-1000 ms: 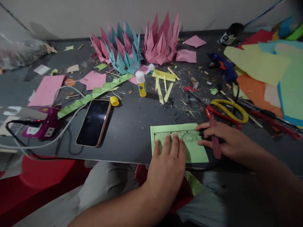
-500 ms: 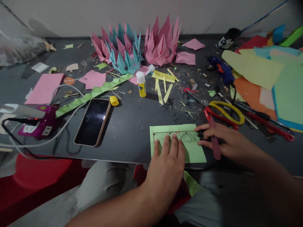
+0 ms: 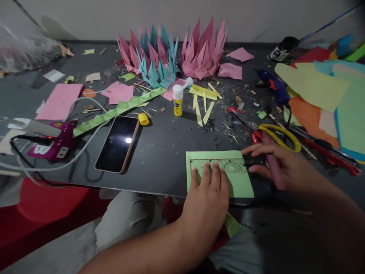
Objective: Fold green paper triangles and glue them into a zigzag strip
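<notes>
A sheet of light green paper lies near the table's front edge, with a clear ruler across its upper part. My left hand lies flat on both, fingers stretched out over the ruler. At the ruler's right end is my right hand, its thumb and forefinger apart beside the paper's right edge. A pink cutter knife rests slantwise in that hand, held among the fingers; its blade cannot be made out. Scissors with yellow and red handles lie just behind the right hand.
A phone, a glue stick and its yellow cap are left of the paper. Folded pink and blue paper pieces stand at the back. A blue glue gun and coloured sheets lie right. Paper scraps are scattered between.
The whole view has shifted, so things appear a little further right. The pink cutter knife has tilted more in my right hand. My left hand stays flat on the ruler.
</notes>
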The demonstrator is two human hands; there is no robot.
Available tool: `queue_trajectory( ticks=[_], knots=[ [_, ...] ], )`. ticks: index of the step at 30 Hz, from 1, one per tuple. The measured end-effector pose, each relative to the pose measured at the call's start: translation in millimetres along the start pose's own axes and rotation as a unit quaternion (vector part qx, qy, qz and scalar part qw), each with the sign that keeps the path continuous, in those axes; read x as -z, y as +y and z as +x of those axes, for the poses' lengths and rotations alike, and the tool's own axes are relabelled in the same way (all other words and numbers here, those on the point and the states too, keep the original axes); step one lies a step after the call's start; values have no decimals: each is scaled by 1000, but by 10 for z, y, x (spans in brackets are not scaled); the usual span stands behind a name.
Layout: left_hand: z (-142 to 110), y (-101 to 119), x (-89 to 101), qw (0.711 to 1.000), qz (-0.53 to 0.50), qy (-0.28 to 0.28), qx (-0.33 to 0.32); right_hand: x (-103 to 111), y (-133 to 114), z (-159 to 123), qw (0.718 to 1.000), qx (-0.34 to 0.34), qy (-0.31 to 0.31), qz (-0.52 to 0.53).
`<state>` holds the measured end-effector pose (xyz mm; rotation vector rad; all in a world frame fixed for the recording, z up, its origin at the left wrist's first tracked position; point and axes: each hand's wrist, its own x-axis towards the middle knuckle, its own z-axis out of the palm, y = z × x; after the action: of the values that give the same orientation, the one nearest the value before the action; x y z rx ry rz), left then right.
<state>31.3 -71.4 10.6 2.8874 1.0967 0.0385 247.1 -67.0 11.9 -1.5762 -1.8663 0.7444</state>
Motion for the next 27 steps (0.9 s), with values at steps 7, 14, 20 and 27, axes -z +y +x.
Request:
queue_trajectory(
  ticks=[7, 14, 20, 27],
  knots=[
    [20, 4, 13, 1000, 1, -24, 3, -392, -441, 454, 976, -70, 35, 204],
    [27, 7, 11, 1000, -8, -10, 6, -680, -504, 672, 980, -7, -75, 184],
    [28, 16, 20, 1000, -11, -4, 11, -710, -424, 652, 984, -4, -86, 154],
    [26, 9, 20, 1000, -9, -6, 2, -703, -442, 666, 985, -1, -93, 147]
  ],
)
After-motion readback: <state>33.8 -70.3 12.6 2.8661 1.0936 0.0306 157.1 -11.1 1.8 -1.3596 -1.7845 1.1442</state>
